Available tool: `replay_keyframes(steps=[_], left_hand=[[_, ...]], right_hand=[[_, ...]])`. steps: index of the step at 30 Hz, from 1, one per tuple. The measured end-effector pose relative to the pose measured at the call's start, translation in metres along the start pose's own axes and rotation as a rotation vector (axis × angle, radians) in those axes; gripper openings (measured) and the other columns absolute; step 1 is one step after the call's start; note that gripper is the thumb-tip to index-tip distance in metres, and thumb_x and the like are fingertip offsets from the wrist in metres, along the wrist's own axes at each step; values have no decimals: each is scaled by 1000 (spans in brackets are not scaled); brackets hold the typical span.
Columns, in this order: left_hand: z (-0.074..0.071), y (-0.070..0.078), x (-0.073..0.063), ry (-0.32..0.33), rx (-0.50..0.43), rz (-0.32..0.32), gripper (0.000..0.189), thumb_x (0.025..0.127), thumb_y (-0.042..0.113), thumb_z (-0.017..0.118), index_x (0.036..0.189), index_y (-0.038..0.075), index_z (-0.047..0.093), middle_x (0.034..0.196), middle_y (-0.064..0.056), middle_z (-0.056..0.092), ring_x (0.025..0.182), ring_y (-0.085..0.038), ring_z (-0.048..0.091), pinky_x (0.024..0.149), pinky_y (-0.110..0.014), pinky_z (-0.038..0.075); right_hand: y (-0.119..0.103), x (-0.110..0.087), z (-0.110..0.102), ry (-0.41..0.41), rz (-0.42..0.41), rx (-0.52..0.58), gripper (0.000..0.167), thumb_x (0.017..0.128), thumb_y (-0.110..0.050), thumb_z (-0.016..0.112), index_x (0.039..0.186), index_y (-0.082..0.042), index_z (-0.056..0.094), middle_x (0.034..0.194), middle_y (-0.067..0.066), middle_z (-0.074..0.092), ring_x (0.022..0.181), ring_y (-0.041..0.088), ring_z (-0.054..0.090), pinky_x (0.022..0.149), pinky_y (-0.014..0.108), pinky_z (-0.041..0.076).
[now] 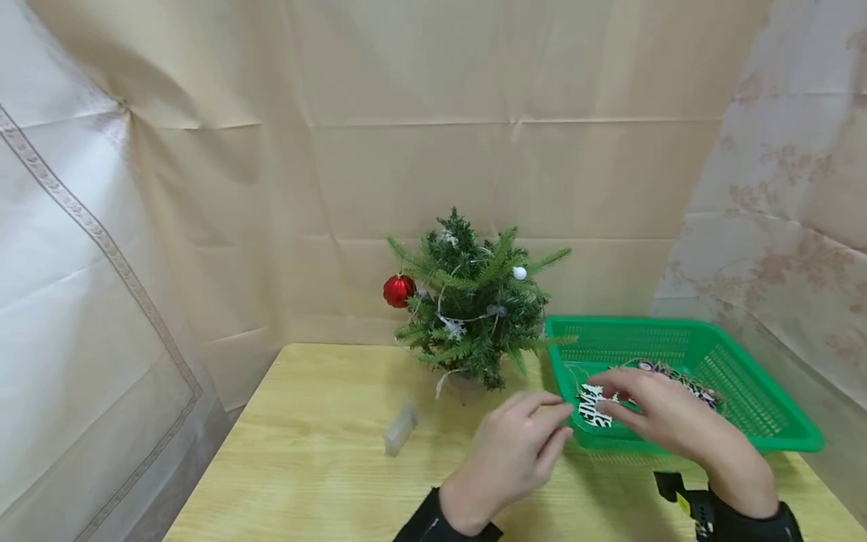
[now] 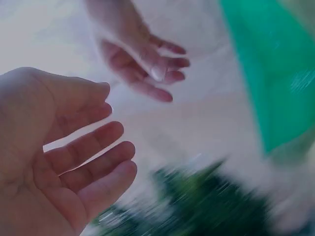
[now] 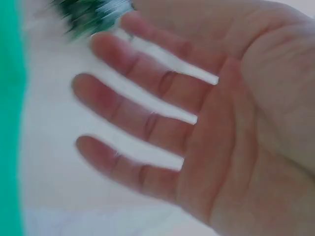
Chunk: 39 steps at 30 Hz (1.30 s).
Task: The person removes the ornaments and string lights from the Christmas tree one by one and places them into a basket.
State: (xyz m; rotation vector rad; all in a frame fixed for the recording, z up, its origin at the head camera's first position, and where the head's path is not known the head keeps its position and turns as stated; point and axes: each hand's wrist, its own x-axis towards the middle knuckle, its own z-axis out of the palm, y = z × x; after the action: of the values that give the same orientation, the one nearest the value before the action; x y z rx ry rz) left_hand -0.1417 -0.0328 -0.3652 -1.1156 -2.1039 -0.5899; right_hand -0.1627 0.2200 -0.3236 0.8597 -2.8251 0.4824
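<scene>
Head view: my left grip (image 1: 511, 452) hangs nearest, above table (image 1: 305, 452), fingers loosely bent, empty. My right grip (image 1: 660, 410) hovers over green basket (image 1: 623, 339), fingers apart in right wrist view. Black-and-white ornament (image 1: 594, 406) lies inside basket, by my right fingertips; cannot tell whether touching. Small grey block (image 1: 401, 430) stands on table, left of grips. Farther: green tree (image 1: 467, 290), red ball (image 1: 399, 290) hangs at its left. Beige cloth (image 1: 406, 165) behind.

The basket (image 1: 630, 337) looks plastic, the bauble (image 1: 399, 290) glossy, the tabletop (image 1: 318, 436) wood-grained, the backdrop (image 1: 420, 90) creased cloth
</scene>
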Motion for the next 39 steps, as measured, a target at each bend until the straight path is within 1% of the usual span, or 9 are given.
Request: replay_keyframes(steps=[6,10,14,19,23,28,32,36,39], left_hand=[[-85,-41,0,218,-75,-11,18,91,11,75,108,6,75,112,-7,72,104,-18,67,96,-22,51],[-125,-86,-2,262,-87,-116,20,90,7,75,110,4,73,110,-9,72,94,-18,68,86,-26,56],[-145,-131,-1,245,-51,-258,23,93,9,74,115,2,72,111,-12,72,93,-23,67,81,-37,58],[-147,-172,0,157,-73,-442,34,96,16,72,126,0,66,122,-16,68,106,-32,66,88,-46,57],[-134,-194,-4,71,-216,-613,48,97,22,72,137,2,57,132,-17,62,115,-35,63,93,-47,56],[-113,-212,-12,26,-388,-781,63,95,29,74,147,5,46,141,-19,55,125,-38,57,99,-48,52],[-100,-221,-17,52,-490,-816,69,94,33,75,150,8,43,146,-17,50,129,-39,54,100,-48,51],[-94,-224,-21,85,-599,-806,72,93,33,77,151,9,43,147,-18,49,130,-36,53,102,-48,50],[-91,-223,-22,95,-673,-797,72,91,31,79,151,11,44,146,-18,49,128,-34,55,101,-48,50]], right_hand=[[-77,39,-47,264,-306,-166,34,89,-16,79,122,-17,71,107,-8,70,90,11,66,67,32,56],[-122,77,-78,341,-467,-236,33,89,-17,79,122,-15,72,104,-4,71,87,15,65,68,36,55],[-152,121,-99,306,-525,-273,24,93,-19,77,115,-11,74,100,1,71,86,20,64,73,38,55],[-171,177,-109,164,-453,-291,17,97,-17,71,112,-11,75,102,4,71,86,21,64,76,39,55],[-179,214,-102,51,-341,-263,18,100,-15,65,112,-10,76,102,4,72,84,19,65,80,37,55],[-181,250,-87,-36,-199,-265,29,99,-10,58,70,-13,61,64,-3,42,58,13,37,57,28,34],[-184,269,-79,-68,-128,-291,43,96,-5,55,60,-16,34,61,-3,19,56,13,20,56,28,19],[-187,279,-74,-85,-78,-317,42,95,-5,57,61,-16,35,61,-4,23,58,14,24,57,29,24],[-188,284,-71,-80,-57,-384,37,99,-11,60,65,-16,45,64,-4,38,64,16,40,63,32,38]])
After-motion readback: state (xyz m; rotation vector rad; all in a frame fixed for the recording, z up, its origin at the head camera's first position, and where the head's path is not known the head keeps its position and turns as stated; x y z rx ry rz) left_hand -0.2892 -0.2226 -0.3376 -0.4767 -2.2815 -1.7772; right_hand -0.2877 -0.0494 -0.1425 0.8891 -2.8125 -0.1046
